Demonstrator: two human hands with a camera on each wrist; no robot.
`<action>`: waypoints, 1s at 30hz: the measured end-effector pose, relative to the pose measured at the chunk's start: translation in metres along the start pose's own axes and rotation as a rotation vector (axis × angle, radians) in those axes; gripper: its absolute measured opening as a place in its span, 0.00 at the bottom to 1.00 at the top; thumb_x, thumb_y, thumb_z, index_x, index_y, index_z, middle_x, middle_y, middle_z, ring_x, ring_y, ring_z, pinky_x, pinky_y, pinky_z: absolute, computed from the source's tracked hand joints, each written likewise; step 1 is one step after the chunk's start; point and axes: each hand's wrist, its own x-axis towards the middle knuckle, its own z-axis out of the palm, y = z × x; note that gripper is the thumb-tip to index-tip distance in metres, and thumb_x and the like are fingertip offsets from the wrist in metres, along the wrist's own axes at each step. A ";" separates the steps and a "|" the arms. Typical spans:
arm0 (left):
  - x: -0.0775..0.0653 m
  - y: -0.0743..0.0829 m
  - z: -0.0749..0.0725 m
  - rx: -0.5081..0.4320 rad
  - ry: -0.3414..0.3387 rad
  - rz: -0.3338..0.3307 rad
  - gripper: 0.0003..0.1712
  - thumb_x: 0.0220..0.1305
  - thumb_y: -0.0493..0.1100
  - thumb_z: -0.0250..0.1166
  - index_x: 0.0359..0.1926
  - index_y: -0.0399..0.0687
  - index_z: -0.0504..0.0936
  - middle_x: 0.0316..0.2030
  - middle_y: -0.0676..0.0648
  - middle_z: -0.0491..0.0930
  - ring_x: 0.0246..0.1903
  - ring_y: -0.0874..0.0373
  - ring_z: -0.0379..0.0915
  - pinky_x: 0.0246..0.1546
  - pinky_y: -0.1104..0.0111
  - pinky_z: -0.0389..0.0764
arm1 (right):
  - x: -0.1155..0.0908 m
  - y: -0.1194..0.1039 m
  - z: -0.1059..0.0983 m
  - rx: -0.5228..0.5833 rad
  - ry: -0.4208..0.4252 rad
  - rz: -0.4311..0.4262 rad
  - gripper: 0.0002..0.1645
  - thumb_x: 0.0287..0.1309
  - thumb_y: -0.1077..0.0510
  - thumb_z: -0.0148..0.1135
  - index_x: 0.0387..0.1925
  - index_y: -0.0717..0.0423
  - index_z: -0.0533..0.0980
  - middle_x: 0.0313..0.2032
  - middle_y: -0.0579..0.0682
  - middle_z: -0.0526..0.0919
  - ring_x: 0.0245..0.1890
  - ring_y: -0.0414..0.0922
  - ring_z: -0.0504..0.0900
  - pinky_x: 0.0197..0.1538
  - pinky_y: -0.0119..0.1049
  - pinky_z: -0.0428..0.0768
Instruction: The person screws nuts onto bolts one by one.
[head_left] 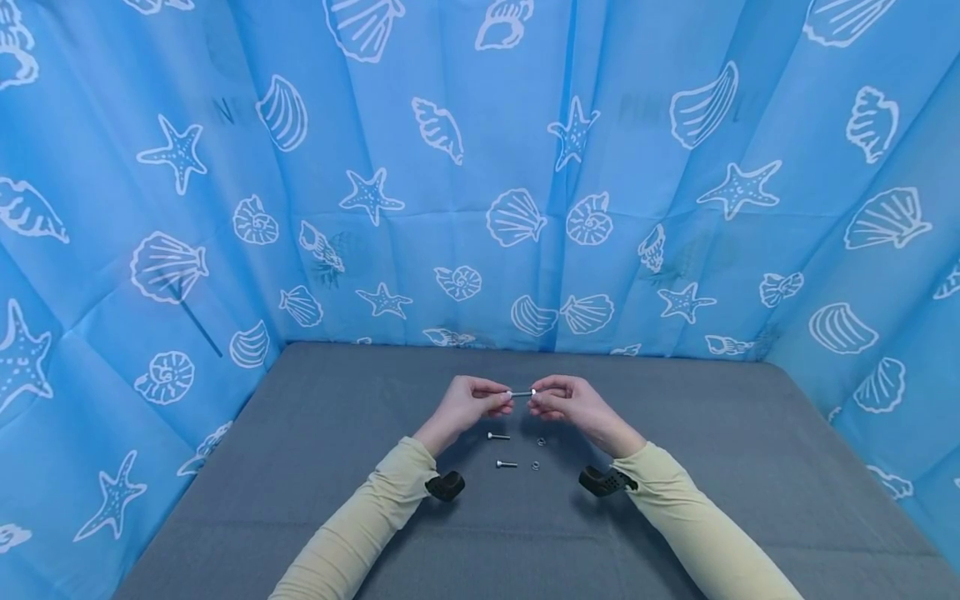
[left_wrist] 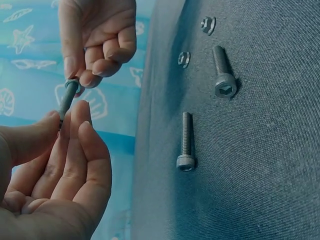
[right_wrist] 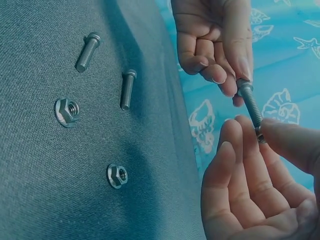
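My left hand (head_left: 468,406) pinches the head of a silver socket-head bolt (right_wrist: 252,105) between thumb and fingers. Opposite it, my right hand (head_left: 573,407) pinches a flange nut (right_wrist: 260,135) at the bolt's threaded end. The bolt spans the two hands, held above the grey table, roughly level in the head view. How far the nut sits on the thread cannot be made out. Below the hands lie two more bolts, one nearer the hands (head_left: 498,436) and one farther down (head_left: 507,464). Two flange nuts, an upper one (head_left: 541,442) and a lower one (head_left: 536,466), lie to their right.
A grey cloth-covered table (head_left: 337,500) carries the loose parts. Behind it and at both sides hangs a blue curtain (head_left: 465,208) with white shells and starfish. Dark wrist mounts, left (head_left: 446,486) and right (head_left: 606,481), sit at the cuffs.
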 end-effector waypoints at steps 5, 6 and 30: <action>-0.001 0.000 0.000 0.005 -0.003 0.017 0.16 0.63 0.37 0.65 0.48 0.28 0.81 0.33 0.42 0.85 0.35 0.54 0.84 0.45 0.54 0.81 | -0.001 -0.002 0.002 -0.041 0.013 0.013 0.21 0.69 0.54 0.54 0.49 0.71 0.73 0.42 0.66 0.81 0.42 0.54 0.82 0.51 0.53 0.78; -0.001 0.000 0.000 0.003 -0.001 0.020 0.16 0.63 0.37 0.65 0.48 0.28 0.80 0.33 0.42 0.85 0.35 0.54 0.84 0.45 0.53 0.81 | -0.001 -0.002 0.002 -0.050 0.011 0.021 0.21 0.70 0.53 0.54 0.48 0.70 0.75 0.41 0.66 0.81 0.41 0.54 0.82 0.50 0.52 0.79; -0.011 0.013 0.002 -0.012 0.025 -0.005 0.14 0.63 0.36 0.64 0.46 0.29 0.82 0.35 0.38 0.84 0.38 0.47 0.83 0.46 0.49 0.79 | 0.002 -0.001 0.004 -0.020 0.000 0.027 0.24 0.68 0.52 0.56 0.51 0.72 0.73 0.42 0.66 0.82 0.41 0.54 0.83 0.52 0.52 0.79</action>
